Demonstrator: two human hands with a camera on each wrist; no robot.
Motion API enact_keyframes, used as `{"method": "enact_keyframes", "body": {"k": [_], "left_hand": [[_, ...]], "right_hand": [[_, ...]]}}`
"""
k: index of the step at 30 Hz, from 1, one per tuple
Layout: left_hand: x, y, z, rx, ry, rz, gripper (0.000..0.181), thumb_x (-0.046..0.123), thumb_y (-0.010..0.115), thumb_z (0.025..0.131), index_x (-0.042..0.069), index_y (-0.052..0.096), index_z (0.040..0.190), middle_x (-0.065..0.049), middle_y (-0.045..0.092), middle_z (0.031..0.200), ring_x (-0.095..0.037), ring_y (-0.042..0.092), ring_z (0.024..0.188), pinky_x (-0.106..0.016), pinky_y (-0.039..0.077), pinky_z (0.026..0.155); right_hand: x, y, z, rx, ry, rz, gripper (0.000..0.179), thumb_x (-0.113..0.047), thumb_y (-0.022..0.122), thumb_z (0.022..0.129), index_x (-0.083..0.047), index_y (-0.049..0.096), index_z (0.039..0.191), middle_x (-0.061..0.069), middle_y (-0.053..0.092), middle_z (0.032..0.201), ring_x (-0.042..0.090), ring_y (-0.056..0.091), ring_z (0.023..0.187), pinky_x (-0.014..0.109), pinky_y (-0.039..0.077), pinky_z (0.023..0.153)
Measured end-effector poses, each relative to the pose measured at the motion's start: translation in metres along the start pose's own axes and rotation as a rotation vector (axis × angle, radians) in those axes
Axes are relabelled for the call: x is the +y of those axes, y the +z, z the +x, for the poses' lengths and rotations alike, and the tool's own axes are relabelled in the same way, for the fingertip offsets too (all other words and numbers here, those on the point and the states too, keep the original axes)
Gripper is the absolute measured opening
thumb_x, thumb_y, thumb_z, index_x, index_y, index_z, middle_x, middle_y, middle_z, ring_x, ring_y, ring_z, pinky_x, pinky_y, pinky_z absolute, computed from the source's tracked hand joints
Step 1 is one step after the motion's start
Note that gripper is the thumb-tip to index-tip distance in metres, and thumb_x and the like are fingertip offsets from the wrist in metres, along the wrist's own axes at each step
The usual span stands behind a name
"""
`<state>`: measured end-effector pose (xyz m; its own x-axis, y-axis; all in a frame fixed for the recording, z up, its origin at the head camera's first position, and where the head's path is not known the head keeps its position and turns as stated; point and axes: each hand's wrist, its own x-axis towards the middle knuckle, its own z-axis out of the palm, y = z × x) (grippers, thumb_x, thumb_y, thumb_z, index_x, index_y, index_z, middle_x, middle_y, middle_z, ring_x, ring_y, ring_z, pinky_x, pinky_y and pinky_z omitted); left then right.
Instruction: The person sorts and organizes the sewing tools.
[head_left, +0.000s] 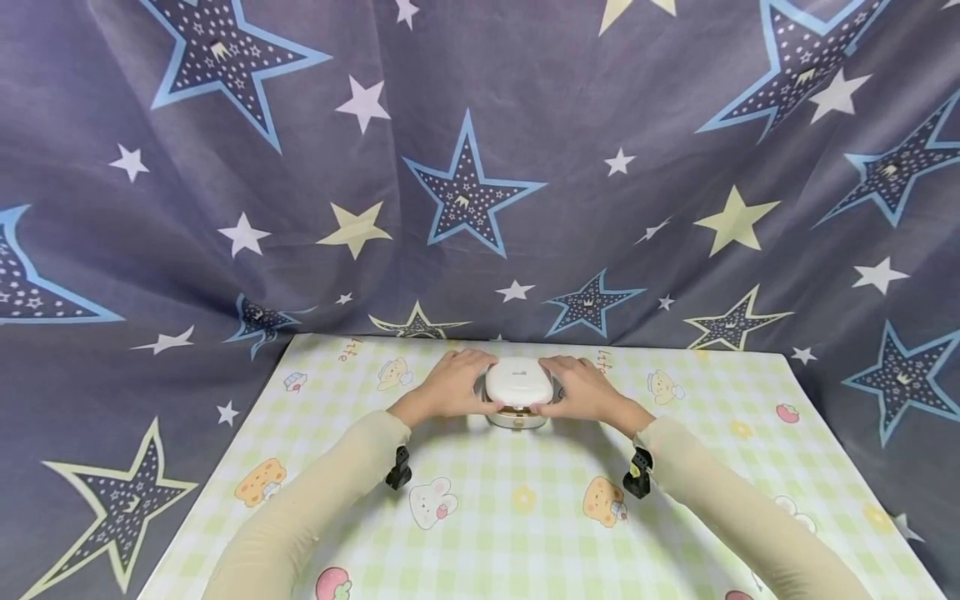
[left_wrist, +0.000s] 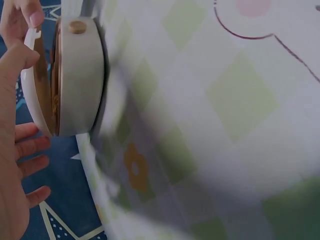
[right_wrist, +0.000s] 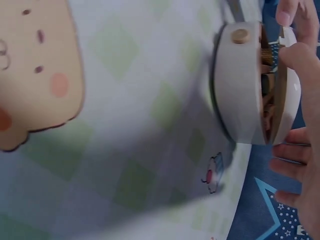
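Note:
A small white box with rounded sides, like a jewelry box, stands at the far middle of the table. Its lid (head_left: 519,382) is tilted up, with a narrow gap at the front above the base (right_wrist: 239,85), which bears a round gold button (right_wrist: 240,36). Brownish contents (right_wrist: 267,75) show in that gap in the right wrist view, too dim to name. My left hand (head_left: 459,383) grips the lid's left side and my right hand (head_left: 581,390) its right side. Both thumbs press at the lid's front edge, fingers spread along the sides.
A checkered cloth (head_left: 517,517) printed with cartoon animals and fruit covers the table. Close behind the box, a dark star-patterned curtain (head_left: 517,317) hangs at the table's back edge. Black wrist cameras (head_left: 638,473) sit on both forearms.

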<state>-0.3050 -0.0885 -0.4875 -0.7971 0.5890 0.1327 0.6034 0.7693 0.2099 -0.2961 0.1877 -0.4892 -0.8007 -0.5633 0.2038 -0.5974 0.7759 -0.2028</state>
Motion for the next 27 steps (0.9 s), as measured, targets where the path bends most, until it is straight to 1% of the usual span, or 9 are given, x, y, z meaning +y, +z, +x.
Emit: {"method": "enact_keyframes", "body": {"k": [4, 7, 10, 14, 20, 27], "left_hand": [[0.000, 0.005, -0.002, 0.033, 0.043, 0.066, 0.086, 0.066, 0.069, 0.082, 0.011, 0.052, 0.145, -0.007, 0.057, 0.146, -0.027, 0.049, 0.139, -0.054, 0.037, 0.112], [-0.001, 0.010, -0.002, 0.045, 0.052, 0.107, 0.086, 0.068, 0.067, 0.081, 0.013, 0.052, 0.145, -0.006, 0.058, 0.145, -0.025, 0.050, 0.137, -0.052, 0.037, 0.111], [-0.002, 0.013, -0.002, 0.054, 0.056, 0.128, 0.087, 0.069, 0.067, 0.080, 0.014, 0.051, 0.146, -0.006, 0.058, 0.144, -0.025, 0.050, 0.136, -0.051, 0.037, 0.111], [-0.002, 0.015, -0.001, 0.067, 0.056, 0.139, 0.088, 0.069, 0.067, 0.080, 0.013, 0.051, 0.146, -0.007, 0.058, 0.144, -0.026, 0.050, 0.136, -0.051, 0.035, 0.113], [-0.001, 0.015, 0.000, 0.058, 0.042, 0.156, 0.090, 0.069, 0.067, 0.079, 0.013, 0.049, 0.147, -0.007, 0.057, 0.145, -0.026, 0.050, 0.136, -0.050, 0.034, 0.115], [-0.001, 0.015, 0.000, 0.059, 0.028, 0.135, 0.092, 0.070, 0.069, 0.078, 0.013, 0.050, 0.147, -0.008, 0.060, 0.142, -0.027, 0.051, 0.135, -0.050, 0.034, 0.115]], "right_hand": [[0.000, 0.007, -0.004, 0.028, -0.015, -0.063, 0.089, -0.065, 0.071, 0.079, -0.005, 0.055, 0.144, 0.017, 0.063, 0.139, 0.035, 0.059, 0.128, 0.060, 0.046, 0.103], [0.000, 0.011, -0.006, 0.046, -0.035, -0.095, 0.089, -0.066, 0.068, 0.081, -0.005, 0.054, 0.144, 0.016, 0.061, 0.141, 0.034, 0.058, 0.130, 0.058, 0.044, 0.106], [0.000, 0.014, -0.007, 0.066, -0.050, -0.111, 0.089, -0.066, 0.066, 0.081, -0.004, 0.053, 0.145, 0.017, 0.060, 0.141, 0.035, 0.057, 0.130, 0.057, 0.043, 0.107], [-0.001, 0.014, -0.008, 0.075, -0.054, -0.115, 0.090, -0.064, 0.067, 0.081, -0.003, 0.052, 0.145, 0.018, 0.059, 0.141, 0.036, 0.056, 0.131, 0.057, 0.042, 0.108], [-0.001, 0.014, -0.008, 0.064, -0.048, -0.122, 0.091, -0.064, 0.067, 0.081, -0.002, 0.050, 0.146, 0.019, 0.058, 0.141, 0.036, 0.055, 0.131, 0.056, 0.042, 0.109], [-0.003, 0.014, -0.007, 0.060, -0.063, -0.104, 0.090, -0.062, 0.066, 0.083, 0.000, 0.050, 0.146, 0.021, 0.059, 0.140, 0.037, 0.057, 0.130, 0.056, 0.042, 0.108]]}}
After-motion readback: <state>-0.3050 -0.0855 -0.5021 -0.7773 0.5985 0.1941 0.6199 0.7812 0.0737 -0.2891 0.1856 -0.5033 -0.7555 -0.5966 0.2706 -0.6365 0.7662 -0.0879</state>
